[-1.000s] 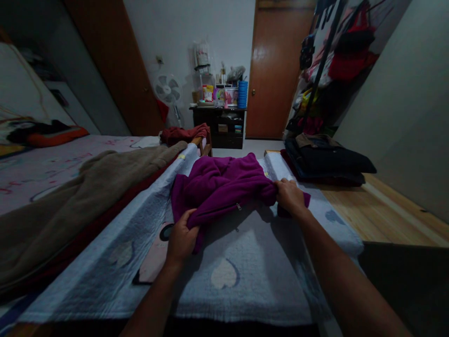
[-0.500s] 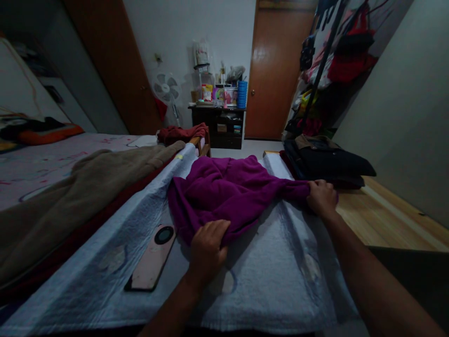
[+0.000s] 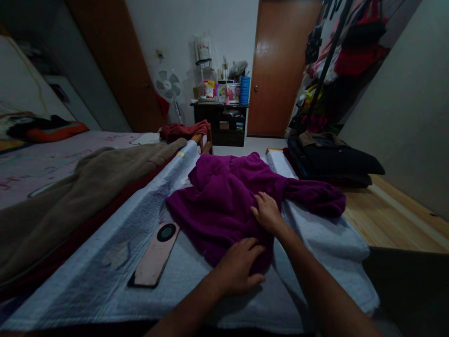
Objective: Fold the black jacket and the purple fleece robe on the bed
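A purple long-sleeved top (image 3: 220,201) lies rumpled on the light blue bed cover (image 3: 189,299), one sleeve stretched out to the right. On its near edge rests my left hand (image 3: 240,262), fingers apart and thumb spread away from them. My right hand (image 3: 268,213) lies with spread fingers on the right part of the cloth, beside the base of the sleeve. Neither hand grips the fabric. Left of the top, a pink phone (image 3: 156,255) lies with its round dark camera ring facing up.
A brown blanket (image 3: 94,187) runs along the left side, beside a patterned pink bed. Folded dark clothes (image 3: 336,157) are stacked at the right on a wooden surface (image 3: 396,220). Farther back stand a fan (image 3: 168,85) and a black cabinet (image 3: 228,126).
My right hand has let go of the sleeve and moved left onto the body of the top. My left hand has shifted right and opened, and the near edge of the top now extends nearer to me.
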Tool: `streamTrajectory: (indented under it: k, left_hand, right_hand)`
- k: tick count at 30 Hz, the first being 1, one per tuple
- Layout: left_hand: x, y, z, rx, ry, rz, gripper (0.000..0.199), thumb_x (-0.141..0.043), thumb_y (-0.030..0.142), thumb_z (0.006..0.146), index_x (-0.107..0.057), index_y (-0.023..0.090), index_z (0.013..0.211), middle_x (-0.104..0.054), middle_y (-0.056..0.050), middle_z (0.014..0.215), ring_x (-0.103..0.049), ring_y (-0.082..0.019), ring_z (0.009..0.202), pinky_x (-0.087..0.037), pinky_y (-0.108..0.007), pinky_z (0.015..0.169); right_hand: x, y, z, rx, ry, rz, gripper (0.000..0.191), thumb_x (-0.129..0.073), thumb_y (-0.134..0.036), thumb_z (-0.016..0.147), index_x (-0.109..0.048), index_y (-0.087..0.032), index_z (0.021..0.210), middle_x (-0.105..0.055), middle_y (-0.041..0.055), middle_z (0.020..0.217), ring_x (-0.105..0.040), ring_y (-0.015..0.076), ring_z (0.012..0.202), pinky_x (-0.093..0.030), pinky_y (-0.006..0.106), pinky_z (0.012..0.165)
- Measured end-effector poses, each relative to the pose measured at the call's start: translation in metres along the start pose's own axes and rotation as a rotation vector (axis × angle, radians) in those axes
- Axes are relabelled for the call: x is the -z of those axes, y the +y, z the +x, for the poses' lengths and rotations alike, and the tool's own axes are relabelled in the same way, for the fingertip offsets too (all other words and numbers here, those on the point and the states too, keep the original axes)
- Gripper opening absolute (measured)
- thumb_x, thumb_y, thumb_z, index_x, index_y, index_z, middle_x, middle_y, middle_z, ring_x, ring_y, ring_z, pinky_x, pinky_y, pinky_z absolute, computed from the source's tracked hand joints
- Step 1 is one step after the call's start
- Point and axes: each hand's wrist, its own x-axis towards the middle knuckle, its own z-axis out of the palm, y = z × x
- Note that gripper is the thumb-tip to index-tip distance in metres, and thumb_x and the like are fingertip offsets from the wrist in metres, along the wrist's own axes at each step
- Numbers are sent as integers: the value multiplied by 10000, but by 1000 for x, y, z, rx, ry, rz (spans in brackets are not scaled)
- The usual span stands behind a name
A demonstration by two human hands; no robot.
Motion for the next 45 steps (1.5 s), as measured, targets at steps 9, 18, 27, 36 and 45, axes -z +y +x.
streamTrajectory:
  k: [9, 18, 27, 36, 45]
  left_hand:
    - [90, -106, -22, 312, 540, 119, 269, -454, 281, 881, -630, 181, 1058, -648, -93, 1170, -583, -222, 1120, -429, -384, 1016]
    - [127, -214, -12, 490, 308, 539, 604, -546, 269, 765, -431, 109, 1336, -449, -167, 1433, -373, -272, 1362, -291, -391, 1131]
    - [145, -229, 10, 596, 183, 609, 742, -585, 352, 748, -349, 103, 1406, -345, -213, 1504, -260, -328, 1416, -200, -489, 1132]
    - [153, -222, 12, 695, 166, 546, 369, -493, 428, 816, -623, 186, 1063, -704, -126, 1075, -628, -293, 1045, -407, -384, 942]
    - [180, -174, -10, 633, 530, -31, 352, -538, 396, 777, -687, 151, 981, -734, -58, 930, -661, -229, 880, -510, -302, 782]
  right_hand:
    - [-35, -16, -13, -50, -38, 112, 514, -427, -343, 913, -459, -113, 1371, -478, 166, 1422, -370, 287, 1345, -193, 487, 1126]
    - [-33, -18, -16, -74, 13, 177, 482, -442, -280, 886, -495, -129, 1341, -522, 152, 1379, -425, 267, 1303, -203, 456, 1130]
    - [-28, -3, -29, -46, 26, 415, 407, -535, -311, 858, -591, -172, 1236, -548, 117, 1342, -464, 246, 1264, -291, 445, 1102]
    - [-1, -16, -79, 12, -125, 383, 423, -625, -290, 763, -609, -241, 1183, -394, 90, 1487, -217, 359, 1413, -218, 602, 1096]
    - [0, 1, -81, 96, 96, 573, 369, -473, -94, 668, -598, -206, 997, -615, 97, 1210, -534, 242, 1165, -386, 450, 1030]
